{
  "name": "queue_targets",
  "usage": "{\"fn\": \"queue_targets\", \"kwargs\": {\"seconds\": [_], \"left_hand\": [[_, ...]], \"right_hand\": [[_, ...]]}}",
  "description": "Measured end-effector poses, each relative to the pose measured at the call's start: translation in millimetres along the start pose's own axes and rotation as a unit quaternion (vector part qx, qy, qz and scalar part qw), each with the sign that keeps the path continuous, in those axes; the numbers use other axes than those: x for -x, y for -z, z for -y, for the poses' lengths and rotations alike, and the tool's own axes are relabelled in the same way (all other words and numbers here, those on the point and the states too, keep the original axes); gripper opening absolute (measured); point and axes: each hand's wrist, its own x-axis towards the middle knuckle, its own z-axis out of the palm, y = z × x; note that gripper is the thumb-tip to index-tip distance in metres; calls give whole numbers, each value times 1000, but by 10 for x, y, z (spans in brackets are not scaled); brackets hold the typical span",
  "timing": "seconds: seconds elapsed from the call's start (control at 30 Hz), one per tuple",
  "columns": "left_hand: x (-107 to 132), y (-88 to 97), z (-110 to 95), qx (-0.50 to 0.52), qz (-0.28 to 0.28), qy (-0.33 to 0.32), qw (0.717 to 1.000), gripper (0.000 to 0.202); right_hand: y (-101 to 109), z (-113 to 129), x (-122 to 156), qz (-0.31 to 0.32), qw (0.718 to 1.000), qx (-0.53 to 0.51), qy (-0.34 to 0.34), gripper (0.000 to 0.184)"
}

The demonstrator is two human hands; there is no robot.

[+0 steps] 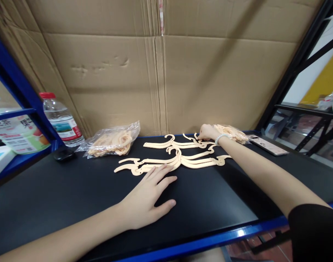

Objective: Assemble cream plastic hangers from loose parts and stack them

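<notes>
Cream plastic folding hangers lie unfolded in rows across the black tabletop. The front hangers have their hooks at the middle and curved end pieces at both sides. My left hand is open, palm down, its fingertips resting on the left arm of the front hangers. Farther back lies another hanger, hook up. My right hand reaches to that row's right end, fingers curled closed on the hanger's end piece; the fingertips are partly hidden. A beaded bracelet circles the right wrist.
A clear bag of hangers lies back left, another bag beyond my right wrist. A phone lies at right. A red-capped water bottle and a black object stand left. Cardboard closes off the back.
</notes>
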Motion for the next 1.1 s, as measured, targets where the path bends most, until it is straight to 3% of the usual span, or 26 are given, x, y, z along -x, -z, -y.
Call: {"fn": "queue_targets", "kwargs": {"seconds": [0.27, 0.4, 0.5, 0.6, 0.67, 0.73, 0.77, 0.83, 0.9, 1.1], "left_hand": [[29, -13, 20, 1, -19, -4, 1000, 49], [16, 17, -3, 43, -46, 2, 998, 42], [-35, 21, -22, 155, -105, 46, 981, 33], [-106, -9, -35, 358, -161, 125, 911, 35], [-145, -28, -57, 482, -170, 150, 846, 42], [-166, -30, -93, 557, -166, 156, 799, 41], [-171, -23, -114, 577, -169, 159, 783, 36], [-173, 4, -154, 595, -189, 168, 763, 23], [-169, 33, -178, 598, -205, 175, 755, 17], [-163, 35, -148, 611, -159, 160, 759, 17]], "right_hand": [[3, -51, 69, -4, 976, -214, -29, 22], [95, -21, 223, -72, 933, -352, 14, 9], [140, 143, 516, -91, 893, -436, 61, 14], [79, 427, 973, 5, 854, -507, 121, 16], [-22, 631, 1284, 206, 738, -614, 188, 24], [-137, 799, 1517, 313, 656, -648, 228, 38], [-187, 860, 1590, 337, 631, -661, 225, 41], [-257, 930, 1654, 337, 609, -686, 212, 46], [-284, 945, 1642, 317, 607, -701, 199, 48], [-301, 933, 1613, 349, 596, -702, 174, 52]]}}
